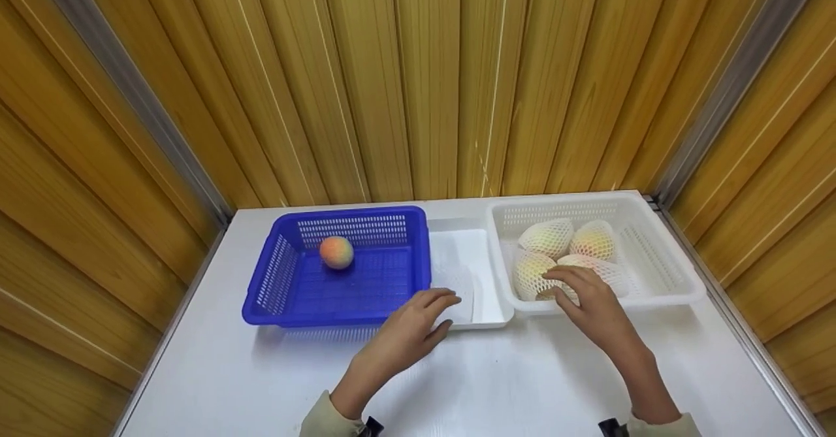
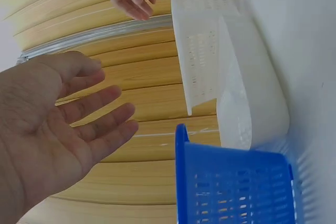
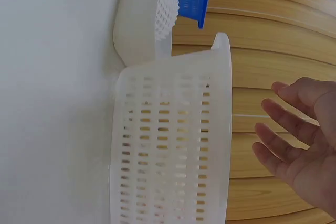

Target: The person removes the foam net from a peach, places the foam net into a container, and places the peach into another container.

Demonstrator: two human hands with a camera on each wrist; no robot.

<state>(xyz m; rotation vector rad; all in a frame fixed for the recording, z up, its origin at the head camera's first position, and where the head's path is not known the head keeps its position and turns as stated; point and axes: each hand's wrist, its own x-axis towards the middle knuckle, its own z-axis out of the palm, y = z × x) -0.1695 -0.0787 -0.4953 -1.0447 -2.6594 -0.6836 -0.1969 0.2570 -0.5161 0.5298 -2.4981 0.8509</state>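
slotted blue basket [image 1: 369, 283]: round fruit [image 1: 336, 253] | slotted white basket [image 1: 653, 244]: mesh-sleeved fruits [image 1: 547, 238] | curved hands [image 1: 413, 326] [image 1: 593, 303]

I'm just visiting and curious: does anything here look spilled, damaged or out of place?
Nothing looks spilled, damaged or askew. One mismatch: the single fruit in the blue basket is bare, while the four fruits in the white basket wear nets. A loose net lies in the white tray between the baskets.

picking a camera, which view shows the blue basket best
The head view: nearly all of the blue basket shows, floor included. The left wrist view shows its side, cut off by the frame; the right wrist view, only a small piece at the top edge.
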